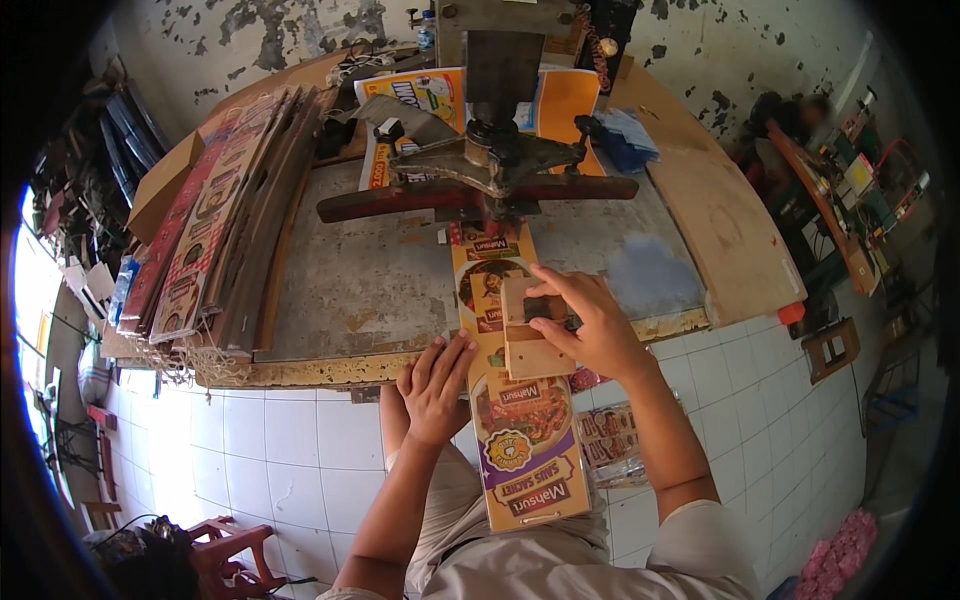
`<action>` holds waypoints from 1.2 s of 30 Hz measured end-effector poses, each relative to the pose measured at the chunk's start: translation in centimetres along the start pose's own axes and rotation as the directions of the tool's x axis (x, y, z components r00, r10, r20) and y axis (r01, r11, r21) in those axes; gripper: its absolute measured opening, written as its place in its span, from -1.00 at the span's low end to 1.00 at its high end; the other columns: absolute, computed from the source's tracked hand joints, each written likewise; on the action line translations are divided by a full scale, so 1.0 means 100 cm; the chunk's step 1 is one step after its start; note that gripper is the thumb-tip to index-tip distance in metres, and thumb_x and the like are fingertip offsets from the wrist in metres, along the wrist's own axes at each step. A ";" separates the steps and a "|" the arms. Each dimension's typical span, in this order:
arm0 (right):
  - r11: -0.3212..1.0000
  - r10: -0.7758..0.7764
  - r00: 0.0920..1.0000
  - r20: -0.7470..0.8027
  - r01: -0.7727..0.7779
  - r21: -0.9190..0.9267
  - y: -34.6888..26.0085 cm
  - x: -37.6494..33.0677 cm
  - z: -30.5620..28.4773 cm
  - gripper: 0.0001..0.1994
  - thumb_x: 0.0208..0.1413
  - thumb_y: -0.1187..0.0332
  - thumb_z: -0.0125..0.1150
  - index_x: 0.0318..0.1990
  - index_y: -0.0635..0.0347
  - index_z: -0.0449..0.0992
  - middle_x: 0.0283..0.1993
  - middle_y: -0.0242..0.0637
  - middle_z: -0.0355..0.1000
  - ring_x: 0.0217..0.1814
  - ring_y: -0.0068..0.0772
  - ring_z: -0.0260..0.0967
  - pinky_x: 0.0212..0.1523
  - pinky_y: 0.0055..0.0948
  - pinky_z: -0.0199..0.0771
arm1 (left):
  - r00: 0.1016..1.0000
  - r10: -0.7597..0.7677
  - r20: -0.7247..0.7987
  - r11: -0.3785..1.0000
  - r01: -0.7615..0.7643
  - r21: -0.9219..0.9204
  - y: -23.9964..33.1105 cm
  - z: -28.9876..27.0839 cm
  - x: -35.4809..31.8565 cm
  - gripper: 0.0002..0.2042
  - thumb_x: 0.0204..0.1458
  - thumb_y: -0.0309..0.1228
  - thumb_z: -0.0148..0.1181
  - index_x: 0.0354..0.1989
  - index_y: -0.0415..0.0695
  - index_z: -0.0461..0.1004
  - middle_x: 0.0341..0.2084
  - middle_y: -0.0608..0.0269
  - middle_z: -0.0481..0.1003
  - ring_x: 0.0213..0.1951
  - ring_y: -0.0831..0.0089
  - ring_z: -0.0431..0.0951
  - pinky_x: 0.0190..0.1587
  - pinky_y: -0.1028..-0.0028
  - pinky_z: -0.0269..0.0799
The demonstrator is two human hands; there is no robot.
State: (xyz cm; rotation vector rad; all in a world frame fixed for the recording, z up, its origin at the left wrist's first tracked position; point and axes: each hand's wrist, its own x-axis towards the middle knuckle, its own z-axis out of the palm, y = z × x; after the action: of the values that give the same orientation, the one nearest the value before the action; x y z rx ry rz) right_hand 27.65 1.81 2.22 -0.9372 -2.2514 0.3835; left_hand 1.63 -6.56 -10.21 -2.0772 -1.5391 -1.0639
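A long printed cardboard strip (525,430), yellow-orange with food pictures, runs from under the press toward my lap. My left hand (437,390) lies at its left edge, fingers stretched out and fingertips touching it or just beside it. My right hand (600,325) grips a flat wooden block (538,360) that rests on the strip. A dark piece (546,313) is set in the block, with my thumb and forefinger around it; my palm hides part of it. Beyond them stands a dark metal press (495,165), its wide crossbar over the far end of the strip.
Stacked printed boards (215,220) lie on the left of the worn metal table (350,270). A plain brown board (715,230) covers the right side. Below are a packet of printed sheets (612,440) and a red stool (235,550). Another bench (825,190) stands far right.
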 end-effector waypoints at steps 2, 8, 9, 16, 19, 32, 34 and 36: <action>1.000 0.015 1.000 0.007 -0.015 0.027 -0.001 0.001 0.000 -0.26 0.28 0.36 0.53 0.59 0.07 0.35 0.26 -0.36 0.67 0.41 -0.15 0.47 0.45 -0.07 0.35 | 1.000 0.001 -0.003 1.000 -0.001 -0.002 0.000 0.000 0.000 -0.53 0.22 -0.34 0.25 0.33 0.10 0.66 0.38 0.48 0.60 0.36 0.43 0.48 0.43 0.31 0.07; 0.998 -0.052 0.999 -0.007 0.052 -0.025 -0.001 0.003 0.001 -0.21 0.33 0.33 0.48 0.66 0.00 0.25 0.30 -0.40 0.65 0.39 -0.21 0.48 0.48 -0.08 0.33 | 1.000 -0.005 -0.009 1.000 0.005 -0.013 0.001 0.000 0.000 -0.54 0.22 -0.35 0.24 0.33 0.10 0.66 0.38 0.48 0.60 0.36 0.44 0.48 0.42 0.31 0.08; 0.999 -0.045 0.999 0.001 0.045 -0.010 -0.001 0.003 0.001 -0.21 0.33 0.33 0.47 0.66 0.00 0.25 0.30 -0.41 0.65 0.38 -0.22 0.49 0.49 -0.08 0.33 | 1.000 -0.006 -0.009 1.000 0.006 -0.015 0.001 0.000 0.000 -0.54 0.22 -0.35 0.24 0.33 0.10 0.66 0.38 0.48 0.60 0.36 0.44 0.48 0.42 0.31 0.08; 0.998 -0.010 1.000 0.011 0.009 0.058 0.000 0.001 0.004 -0.24 0.33 0.35 0.47 0.65 -0.01 0.29 0.27 -0.42 0.65 0.25 -0.26 0.52 0.49 -0.09 0.32 | 1.000 -0.010 0.002 1.000 0.010 -0.020 0.000 0.000 0.000 -0.54 0.23 -0.35 0.24 0.32 0.10 0.66 0.37 0.49 0.60 0.37 0.44 0.47 0.42 0.31 0.07; 0.999 -0.008 1.000 0.005 0.008 0.044 -0.001 0.000 0.002 -0.23 0.32 0.35 0.48 0.64 -0.01 0.30 0.28 -0.40 0.65 0.23 -0.26 0.52 0.48 -0.10 0.31 | 1.000 0.016 0.009 0.999 -0.016 -0.042 0.001 -0.004 0.003 -0.53 0.23 -0.41 0.26 0.34 -0.02 0.61 0.37 0.34 0.60 0.38 0.27 0.48 0.37 0.26 0.24; 0.997 -0.076 0.967 -0.245 0.068 -0.039 0.008 -0.014 -0.007 -0.34 0.26 0.32 0.53 0.49 0.07 0.45 0.31 -0.30 0.64 0.41 -0.15 0.47 0.45 -0.04 0.28 | 0.999 0.033 0.017 0.999 -0.033 0.002 -0.002 -0.001 -0.001 -0.49 0.17 -0.29 0.33 0.34 -0.02 0.61 0.38 0.33 0.59 0.40 0.25 0.47 0.42 0.27 0.22; 0.998 -0.055 0.972 -0.228 0.053 -0.019 0.012 -0.026 -0.008 -0.39 0.30 0.36 0.49 0.48 0.09 0.46 0.27 -0.29 0.67 0.39 -0.15 0.49 0.45 -0.04 0.30 | 1.000 0.023 0.019 0.999 -0.022 -0.026 -0.003 0.001 -0.003 -0.47 0.15 -0.26 0.35 0.34 -0.03 0.61 0.38 0.32 0.59 0.40 0.24 0.47 0.42 0.26 0.22; 0.999 -0.037 0.974 -0.224 0.039 0.005 0.015 -0.036 -0.004 -0.43 0.32 0.39 0.45 0.46 0.10 0.48 0.24 -0.29 0.69 0.36 -0.16 0.52 0.43 -0.05 0.33 | 1.000 -0.010 -0.008 0.999 0.010 -0.040 0.002 0.000 0.000 -0.55 0.23 -0.30 0.27 0.31 0.04 0.65 0.36 0.42 0.61 0.37 0.37 0.48 0.42 0.30 0.13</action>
State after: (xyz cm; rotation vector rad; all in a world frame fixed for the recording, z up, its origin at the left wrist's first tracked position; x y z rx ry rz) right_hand 30.55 0.33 0.08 -0.8851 -2.0571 0.2574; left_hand 1.78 -6.68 -10.18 -2.0909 -1.5376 -1.1147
